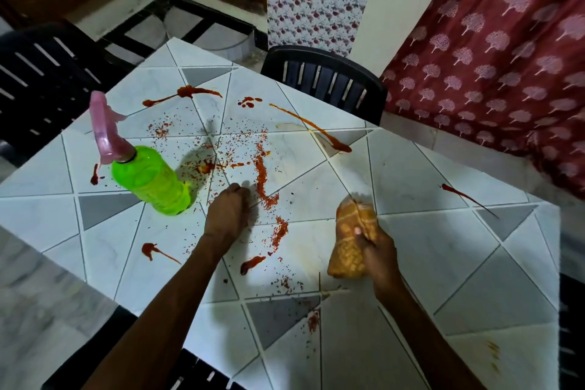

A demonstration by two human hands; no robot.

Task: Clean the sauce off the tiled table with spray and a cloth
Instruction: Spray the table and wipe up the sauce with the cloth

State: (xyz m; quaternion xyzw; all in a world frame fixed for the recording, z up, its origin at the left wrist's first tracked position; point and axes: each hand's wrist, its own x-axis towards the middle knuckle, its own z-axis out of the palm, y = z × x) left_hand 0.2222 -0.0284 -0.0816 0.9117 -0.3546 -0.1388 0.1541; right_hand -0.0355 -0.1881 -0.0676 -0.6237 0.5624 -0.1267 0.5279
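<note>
Sauce (262, 172) streaks the tiled table (411, 168); right hand (378, 252) grips orange cloth (348, 252), left hand (229, 210) fisted, empty.

Sauce-smeared table (411, 168) (cloth (345, 258), spray bottle (148, 180))

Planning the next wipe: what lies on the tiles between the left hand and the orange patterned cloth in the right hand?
Head view: a curved trail of red sauce flecks crosses the white tiles between left hand and orange patterned cloth.
</note>
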